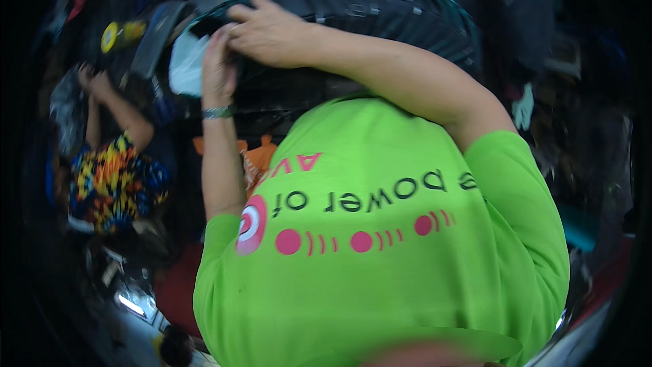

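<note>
At the upper left my two hands meet, the fingers of one against the other. My left hand (219,71), with a patterned band at the wrist, points up with its fingers drawn together. Bent over its fingertips is my right hand (272,32), reaching across from the right with curled fingers and a ring. Anything pinched between them is too small or blurred to make out. A pale plastic bag (187,64) lies just left of my left hand. Behind my right hand stretches a large, rounded, black ribbed thing (367,10) with a teal edge.
At the left sits another person in a multicoloured top (115,180), hands (95,81) close together by a clear plastic bag (66,112). A yellow cylindrical thing (122,36) is beyond them. Orange bags or cloth (258,158) lie beside my left forearm. A pale green cloth (523,107) hangs right.
</note>
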`<state>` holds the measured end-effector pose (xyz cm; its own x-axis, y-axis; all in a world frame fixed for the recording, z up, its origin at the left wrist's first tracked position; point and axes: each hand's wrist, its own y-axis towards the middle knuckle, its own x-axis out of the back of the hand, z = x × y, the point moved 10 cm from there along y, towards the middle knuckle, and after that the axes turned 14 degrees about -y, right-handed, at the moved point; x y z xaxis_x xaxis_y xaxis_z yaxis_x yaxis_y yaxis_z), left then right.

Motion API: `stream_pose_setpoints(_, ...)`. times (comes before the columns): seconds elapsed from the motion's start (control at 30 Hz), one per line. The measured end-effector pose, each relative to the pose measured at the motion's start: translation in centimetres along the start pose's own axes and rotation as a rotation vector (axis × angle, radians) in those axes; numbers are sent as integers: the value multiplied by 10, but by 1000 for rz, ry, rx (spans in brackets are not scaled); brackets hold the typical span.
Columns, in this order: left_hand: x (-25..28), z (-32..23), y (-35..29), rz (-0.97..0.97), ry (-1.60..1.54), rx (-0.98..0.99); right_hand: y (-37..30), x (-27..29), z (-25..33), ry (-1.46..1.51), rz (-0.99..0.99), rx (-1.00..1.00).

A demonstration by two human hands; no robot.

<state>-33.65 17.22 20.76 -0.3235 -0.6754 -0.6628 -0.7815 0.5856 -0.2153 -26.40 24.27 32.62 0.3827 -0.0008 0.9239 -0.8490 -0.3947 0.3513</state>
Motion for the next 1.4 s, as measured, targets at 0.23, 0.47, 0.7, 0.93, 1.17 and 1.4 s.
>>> stream_pose_setpoints(0.23,15,-7,-3,-52,11,132,6,-6,1,-3,-31,-131)
stream_pose_setpoints(0.47,21,-13,-2,-112,304,-2,-54,46,-23,500,-104,-240)
stream_pose_setpoints(0.7,30,-11,6,-174,314,6,-303,45,-149,635,743,-752)
stream_pose_setpoints(0.93,44,-19,18,-194,390,-40,-461,-38,-81,802,1004,-1195)
stream_pose_setpoints(1.17,24,-54,8,-124,183,-277,-464,-72,-62,1184,702,-1466)
stream_pose_setpoints(1.4,58,-101,17,-22,-86,-332,-509,-40,-91,1598,286,-1769)
